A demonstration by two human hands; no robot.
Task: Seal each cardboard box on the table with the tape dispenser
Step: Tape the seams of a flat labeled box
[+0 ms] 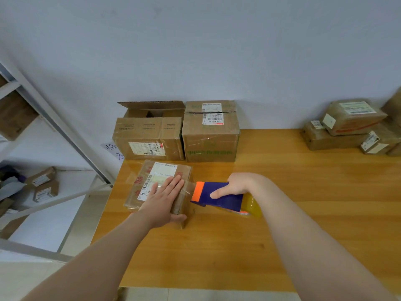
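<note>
A flat cardboard box [143, 181] with a white label lies near the table's left edge. My left hand [163, 199] presses flat on its top, fingers straight, thumb over the near right corner. My right hand [235, 185] grips a blue tape dispenser [219, 197] with an orange front end and a yellowish tape roll behind. The dispenser's orange end sits just right of the box, and a strip of clear tape stretches from it onto the box's right edge.
Two bigger boxes stand at the back: one with open flaps [149, 135] and one closed [211, 135]. Several parcels [347, 129] are stacked at the far right. The wooden table [260, 235] spreads to the right. A metal shelf [43, 118] stands left.
</note>
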